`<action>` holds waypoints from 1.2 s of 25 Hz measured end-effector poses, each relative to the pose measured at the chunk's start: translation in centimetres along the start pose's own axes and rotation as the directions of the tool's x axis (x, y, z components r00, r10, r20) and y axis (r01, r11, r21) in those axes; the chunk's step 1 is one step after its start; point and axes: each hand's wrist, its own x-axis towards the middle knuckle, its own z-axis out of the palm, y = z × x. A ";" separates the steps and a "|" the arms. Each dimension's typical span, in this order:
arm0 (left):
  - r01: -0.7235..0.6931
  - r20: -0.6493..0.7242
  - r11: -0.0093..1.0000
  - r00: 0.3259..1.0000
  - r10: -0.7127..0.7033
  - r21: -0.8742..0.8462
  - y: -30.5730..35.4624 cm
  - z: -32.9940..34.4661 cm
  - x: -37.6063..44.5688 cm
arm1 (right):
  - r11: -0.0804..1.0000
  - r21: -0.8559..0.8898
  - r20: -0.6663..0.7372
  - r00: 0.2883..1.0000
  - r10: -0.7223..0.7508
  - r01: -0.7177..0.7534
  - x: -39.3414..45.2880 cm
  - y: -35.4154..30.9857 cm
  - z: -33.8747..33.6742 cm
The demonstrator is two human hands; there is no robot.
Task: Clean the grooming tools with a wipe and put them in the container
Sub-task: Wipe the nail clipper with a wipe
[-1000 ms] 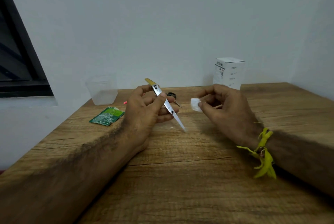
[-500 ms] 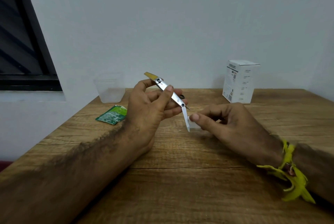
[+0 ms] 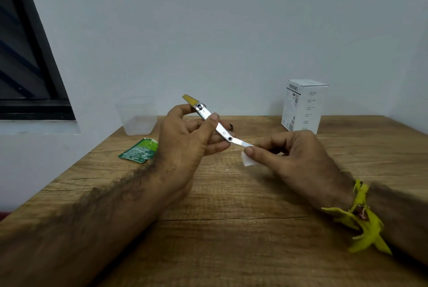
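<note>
**Wiping the folded-out blade of a nail clipper**

Since half a second ago, the right hand has been bringing the white wipe up onto the thin blade, which was pointing down toward the table and is now angling out to the right.

A person is sitting at a wooden table, seen from a head camera looking down at both forearms. The left hand is gripping a metal nail clipper in the air above the table, thumb and curled fingers clamped round its body. The clipper is silver, slim and long, with a yellow tip at its upper end and a narrow file blade swung out from a pivot at its lower end. The right hand is pinching the small folded wipe around the blade's tip, thumb and forefinger pressed together.

Judging by this, the cleaning step is underway on this tool. The next move probably calls for drawing the wipe along the blade while holding the clipper steady, then folding the blade in.

A clear plastic container is standing at the far left of the table, well apart from the hands. Just in front of it, a torn green sachet is lying flat. A white box is standing at the far right.
</note>
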 end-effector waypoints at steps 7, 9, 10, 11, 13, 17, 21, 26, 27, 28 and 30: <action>0.147 0.287 0.976 0.939 -0.189 0.161 0.5 -0.4 -0.2 | 0.964 0.261 0.008 0.999 0.042 -0.042 0.7 0.4 -0.8; 0.120 0.361 0.972 0.914 -0.187 0.200 0.3 -0.4 -0.5 | 0.965 0.254 0.052 0.997 0.048 -0.060 0.7 0.5 -0.8; 0.107 0.389 0.971 0.902 -0.186 0.216 0.2 -0.3 -0.6 | 0.965 0.253 0.067 0.996 0.058 -0.073 0.7 0.5 -0.8; 0.099 0.410 0.969 0.893 -0.186 0.225 0.2 -0.2 -0.7 | 0.962 0.257 0.083 0.994 0.075 -0.094 0.7 0.6 -0.8; 0.093 0.439 0.969 0.879 -0.189 0.230 0.1 -0.1 -0.8 | 0.950 0.278 0.137 0.984 0.110 -0.145 0.8 0.7 -1.0; 0.101 0.475 0.972 0.858 -0.193 0.212 0.2 0.2 -1.2 | 0.930 0.297 0.234 0.960 0.152 -0.219 1.0 0.7 -1.4; 0.122 0.513 0.976 0.835 -0.198 0.177 0.9 0.5 -1.4 | 0.921 0.307 0.315 0.939 0.138 -0.238 1.1 0.7 -1.8; 0.150 0.540 0.942 0.788 -0.297 0.300 1.9 0.2 -1.3 | 0.931 0.306 0.308 0.946 0.101 -0.199 0.9 0.8 -1.7; 0.155 0.534 0.939 0.789 -0.305 0.307 1.9 0.2 -1.3 | 0.936 0.296 0.300 0.949 0.099 -0.191 1.0 0.8 -1.7; 0.156 0.522 0.938 0.796 -0.306 0.310 1.8 0.4 -1.3 | 0.939 0.289 0.298 0.950 0.097 -0.186 1.0 0.8 -1.7; 0.132 0.468 0.939 0.839 -0.277 0.318 1.6 0.5 -1.3 | 0.931 0.308 0.306 0.947 0.100 -0.198 1.1 0.8 -1.9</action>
